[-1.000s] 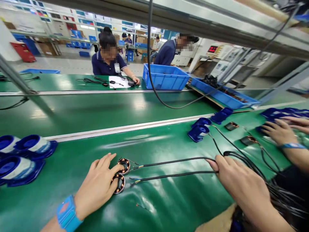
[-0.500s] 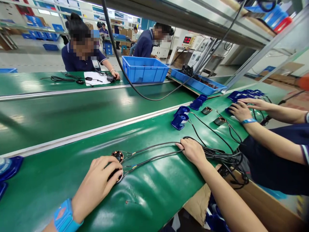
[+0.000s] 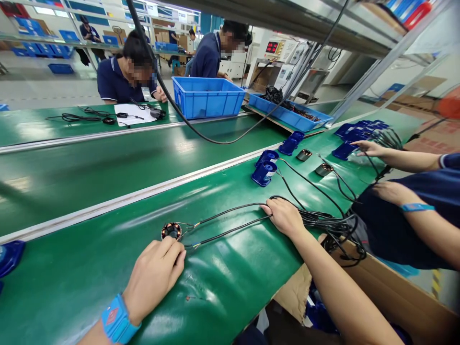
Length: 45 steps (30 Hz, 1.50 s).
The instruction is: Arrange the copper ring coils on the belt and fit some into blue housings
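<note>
My left hand (image 3: pixel 154 272) lies curled over one copper coil ring on the green bench (image 3: pixel 89 258), hiding it almost fully. A second coil ring (image 3: pixel 171 231) sits just beyond my fingertips, uncovered. Two black cables (image 3: pixel 230 223) run from the rings to my right hand (image 3: pixel 283 216), which is closed on them near a tangled cable bundle (image 3: pixel 334 227) at the bench edge. A blue wristband (image 3: pixel 117 320) is on my left wrist.
Blue plastic housings (image 3: pixel 265 172) and small coils (image 3: pixel 304 155) lie to the right. A co-worker's hands (image 3: pixel 370 148) reach among blue parts at the far right. Blue bins (image 3: pixel 206 98) and seated people are across the conveyor (image 3: pixel 108 163). A black cable hangs overhead.
The view has swung right. My left hand slid back over the nearer ring, leaving the farther one uncovered. My right hand stays on the cables. The co-worker's hands moved apart.
</note>
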{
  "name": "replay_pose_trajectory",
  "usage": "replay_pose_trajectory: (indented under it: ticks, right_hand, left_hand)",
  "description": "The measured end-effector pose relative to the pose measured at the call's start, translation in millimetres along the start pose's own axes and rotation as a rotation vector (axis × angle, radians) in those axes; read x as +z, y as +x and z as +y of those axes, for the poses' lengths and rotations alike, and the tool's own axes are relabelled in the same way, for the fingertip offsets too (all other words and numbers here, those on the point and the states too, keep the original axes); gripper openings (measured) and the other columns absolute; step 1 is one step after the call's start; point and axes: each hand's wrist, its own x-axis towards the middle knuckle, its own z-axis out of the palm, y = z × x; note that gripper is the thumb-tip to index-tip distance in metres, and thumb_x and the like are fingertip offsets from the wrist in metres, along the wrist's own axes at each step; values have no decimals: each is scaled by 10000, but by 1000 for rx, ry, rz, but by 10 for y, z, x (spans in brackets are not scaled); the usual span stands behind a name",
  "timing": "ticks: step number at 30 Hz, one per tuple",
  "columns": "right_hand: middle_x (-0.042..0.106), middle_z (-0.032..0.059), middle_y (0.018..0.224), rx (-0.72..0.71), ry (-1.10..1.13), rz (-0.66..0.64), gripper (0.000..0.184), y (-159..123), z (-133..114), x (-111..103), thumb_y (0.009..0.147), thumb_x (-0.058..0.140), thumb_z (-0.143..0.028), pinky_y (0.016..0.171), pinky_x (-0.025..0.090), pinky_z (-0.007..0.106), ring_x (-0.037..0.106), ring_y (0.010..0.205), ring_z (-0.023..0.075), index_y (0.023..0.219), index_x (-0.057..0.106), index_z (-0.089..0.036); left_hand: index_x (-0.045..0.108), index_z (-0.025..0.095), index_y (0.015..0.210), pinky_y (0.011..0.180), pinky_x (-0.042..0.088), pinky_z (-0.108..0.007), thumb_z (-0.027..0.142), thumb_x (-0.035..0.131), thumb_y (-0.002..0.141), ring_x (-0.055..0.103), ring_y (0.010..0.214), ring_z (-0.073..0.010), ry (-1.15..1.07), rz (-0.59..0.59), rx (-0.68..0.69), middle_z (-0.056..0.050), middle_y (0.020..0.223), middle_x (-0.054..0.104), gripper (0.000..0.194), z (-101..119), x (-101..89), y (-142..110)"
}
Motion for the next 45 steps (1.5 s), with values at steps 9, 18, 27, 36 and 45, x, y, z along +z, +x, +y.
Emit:
replay_pose_trajectory:
  ticks: [9, 18, 27, 36, 45]
  right_hand:
    - [577, 48, 724, 49, 58, -21, 450, 1, -2, 4, 1090, 375, -442, 717, 326, 319, 537, 765, 206, 762, 548, -186]
    - [631, 136, 1201, -62, 414, -41, 759, 9, 90, -184, 834, 661, -734, 986, 358, 432, 554, 1127, 303, 1334, 538, -176]
    - [562, 141, 1376, -370, 591, -232, 886, 543, -956, -646, 820, 779, -599, 1093, 356, 473, 500, 1263, 316, 1513, 398, -198]
    - [705, 39, 973, -240, 387, -378, 224, 716, -1570, -468, 1084, 393, -320, 605, 340, 313, 654, 820, 199, 1102, 579, -196]
    - [734, 16, 948, -231, 435, -402, 226, 651, -1505, -352, 1093, 421, -363, 557, 266, 313, 685, 790, 179, 1010, 569, -213]
  left_hand:
    - [626, 240, 1030, 806, 434, -289, 211, 583, 998, 553, 818, -145, -151, -2, -9, 18, 910, 628, 61, -35, -31, -140]
    - [597, 241, 1082, 945, 444, -392, 205, 582, 982, 573, 1043, -204, -60, 213, -178, -62, 1124, 583, 107, -378, -333, -299]
    - [631, 334, 1236, 982, 453, -546, 372, 541, 939, 457, 1294, -337, -5, -245, -61, -93, 1503, 422, 313, -420, -417, 131]
    - [716, 298, 987, 971, 445, -585, 455, 610, 887, 455, 1328, -376, 117, -318, -121, -108, 1492, 485, 214, -493, -367, 172]
    - [697, 339, 1061, 988, 412, -591, 465, 595, 890, 445, 1340, -366, 120, -352, -211, -68, 1440, 542, 236, -500, -355, 100]
